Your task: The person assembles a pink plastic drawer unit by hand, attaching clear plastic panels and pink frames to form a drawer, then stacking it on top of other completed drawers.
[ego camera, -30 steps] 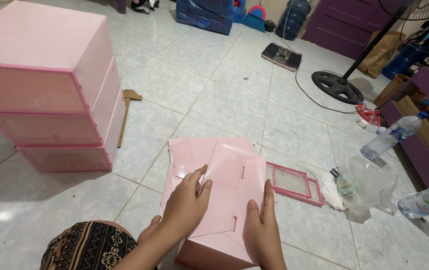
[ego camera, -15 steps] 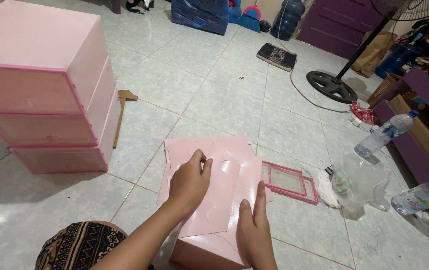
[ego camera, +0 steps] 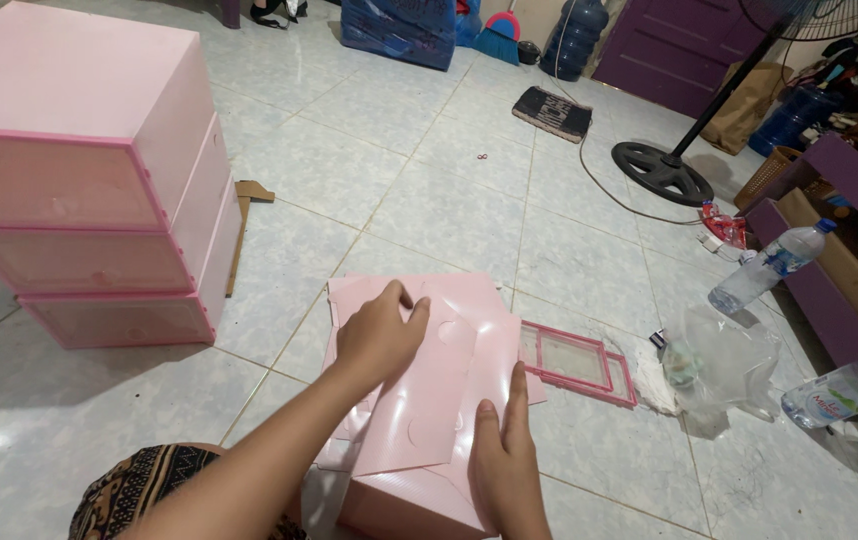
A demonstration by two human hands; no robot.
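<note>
A stack of flat pink plastic panels [ego camera: 449, 360] lies on the tiled floor in front of me, with a pink box part [ego camera: 404, 505] under its near end. My left hand [ego camera: 381, 335] rests on the top panel near its far left corner, fingers curled over the edge. My right hand [ego camera: 502, 455] lies flat along the panel's near right edge, fingers pointing away from me. A pink framed door piece [ego camera: 577, 362] lies on the floor just right of the panels.
Three stacked pink drawer boxes [ego camera: 84, 180] stand at the left. A wooden-handled tool [ego camera: 244, 225] lies beside them. Clear plastic wrap [ego camera: 724, 365] and two water bottles [ego camera: 771, 268] lie at the right, near a fan base [ego camera: 664, 172] and purple shelves [ego camera: 839, 250].
My left hand has slid up and left on the top panel toward its far corner. The right hand has shifted slightly down along the right edge. The view has tilted a little.
</note>
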